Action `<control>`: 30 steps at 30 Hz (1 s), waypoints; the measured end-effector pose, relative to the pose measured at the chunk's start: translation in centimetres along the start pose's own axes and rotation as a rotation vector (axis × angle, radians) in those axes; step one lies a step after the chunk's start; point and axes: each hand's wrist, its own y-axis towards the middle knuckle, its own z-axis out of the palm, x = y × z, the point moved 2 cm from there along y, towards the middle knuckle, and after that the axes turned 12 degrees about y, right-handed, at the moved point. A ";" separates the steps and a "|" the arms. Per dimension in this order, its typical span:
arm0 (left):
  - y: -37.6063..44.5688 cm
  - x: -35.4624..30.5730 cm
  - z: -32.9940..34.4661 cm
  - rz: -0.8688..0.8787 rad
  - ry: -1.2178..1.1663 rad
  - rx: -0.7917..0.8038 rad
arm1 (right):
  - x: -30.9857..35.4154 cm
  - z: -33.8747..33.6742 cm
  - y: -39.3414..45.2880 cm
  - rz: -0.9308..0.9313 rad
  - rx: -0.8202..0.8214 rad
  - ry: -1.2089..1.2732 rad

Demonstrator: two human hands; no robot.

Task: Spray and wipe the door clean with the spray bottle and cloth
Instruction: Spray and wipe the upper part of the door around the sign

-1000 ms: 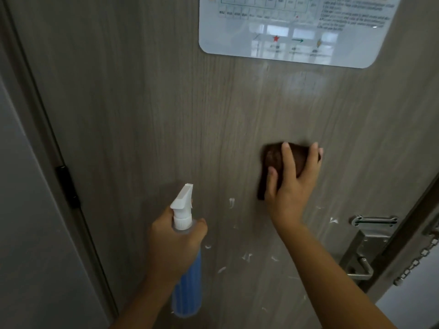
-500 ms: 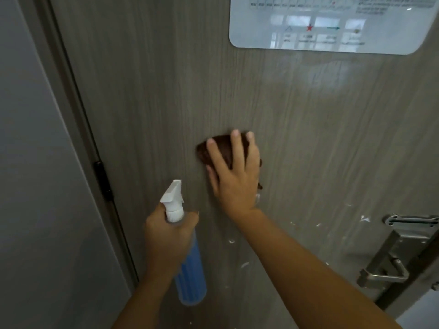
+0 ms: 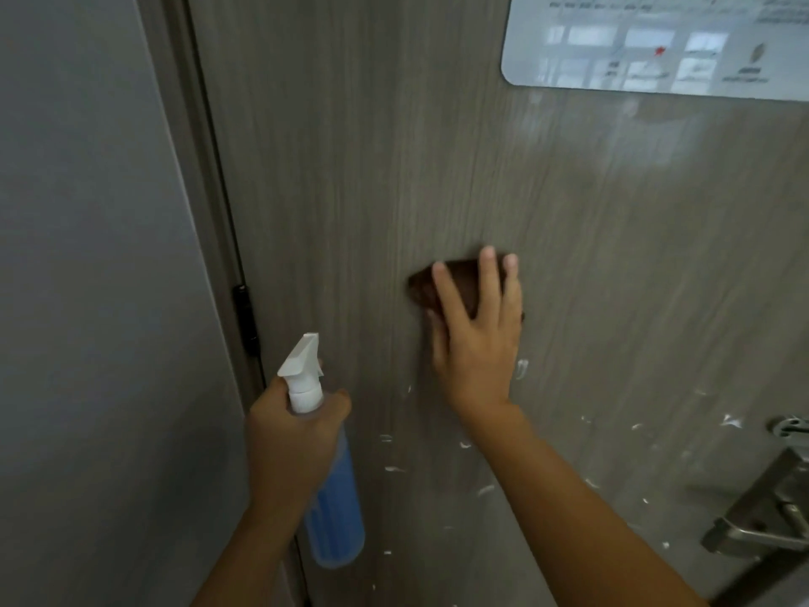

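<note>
A grey wood-grain door fills the view. My right hand lies flat on it, fingers spread, pressing a dark brown cloth against the surface at mid height. The hand covers most of the cloth. My left hand grips the neck of a blue spray bottle with a white trigger head, held upright near the hinge side, nozzle toward the door. White foam flecks dot the door below the cloth.
A grey wall and the door frame with a black hinge stand at left. A glossy white sign is fixed at upper right. A metal lever handle sticks out at lower right.
My right hand has slid the cloth leftward across the door, from near the handle side to the middle. The view has shifted left. The bottle has stayed in my left hand.
</note>
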 end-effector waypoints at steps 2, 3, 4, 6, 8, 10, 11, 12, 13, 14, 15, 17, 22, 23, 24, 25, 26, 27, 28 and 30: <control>0.1 0.0 -0.3 -0.005 -0.028 0.006 | 0.3 0.1 1.4 0.055 -0.065 -0.016; 0.2 0.1 -0.4 -0.010 -0.037 0.010 | 0.5 0.4 1.4 0.064 -0.085 -0.031; 0.3 0.1 -0.5 -0.014 -0.042 0.012 | 0.7 0.8 1.0 0.057 -0.092 -0.043; 0.5 -0.1 -0.6 -0.003 -0.042 -0.001 | 1.2 1.6 -0.8 0.001 -0.060 -0.044; 0.7 -0.4 -0.6 0.027 -0.037 -0.008 | 1.6 2.5 -3.4 -0.086 0.027 -0.047; 0.9 -0.6 -0.6 0.031 -0.031 -0.007 | 2.0 3.2 -5.7 -0.156 0.117 -0.047; 1.0 -0.7 -0.5 0.033 -0.024 -0.010 | 2.1 3.3 -6.4 -0.176 0.151 -0.036; 1.0 -0.7 -0.5 0.038 -0.015 -0.013 | 2.4 3.4 -6.6 -0.189 0.177 -0.024; 1.0 -0.7 -0.5 0.044 -0.005 -0.015 | 2.6 3.4 -6.3 -0.199 0.195 -0.015; 1.0 -0.6 -0.5 0.047 0.002 -0.011 | 2.9 3.5 -5.6 -0.209 0.206 -0.011; 1.0 -0.7 -0.5 0.046 0.008 -0.007 | 3.3 3.5 -4.5 -0.216 0.207 -0.010; 1.1 -0.7 -0.5 0.053 0.013 -0.003 | 4.2 3.5 -1.9 -0.211 0.170 -0.006; 1.3 -0.6 -0.8 0.053 -0.010 -0.003 | 5.1 3.9 1.4 -0.154 0.089 0.008; 1.3 -0.6 -0.9 0.055 -0.009 -0.007 | 5.0 4.0 0.9 -0.165 0.083 -0.003; 1.3 -0.5 -1.2 0.055 -0.007 -0.013 | 4.8 3.9 0.1 -0.191 0.093 -0.016; 1.3 -0.4 -1.4 0.054 -0.001 -0.019 | 4.6 3.8 -1.0 -0.234 0.121 -0.027; 1.2 -0.3 -1.7 0.055 0.003 -0.022 | 4.2 3.6 -2.3 -0.287 0.162 -0.027; 1.1 -0.2 -2.0 0.056 0.007 -0.023 | 3.8 3.4 -3.5 -0.336 0.211 -0.013; 1.1 -0.1 -2.4 0.060 0.012 -0.023 | 3.4 3.1 -4.4 -0.367 0.260 0.006; 0.9 0.1 -2.9 0.067 0.021 -0.028 | 3.0 2.6 -5.1 -0.356 0.328 0.043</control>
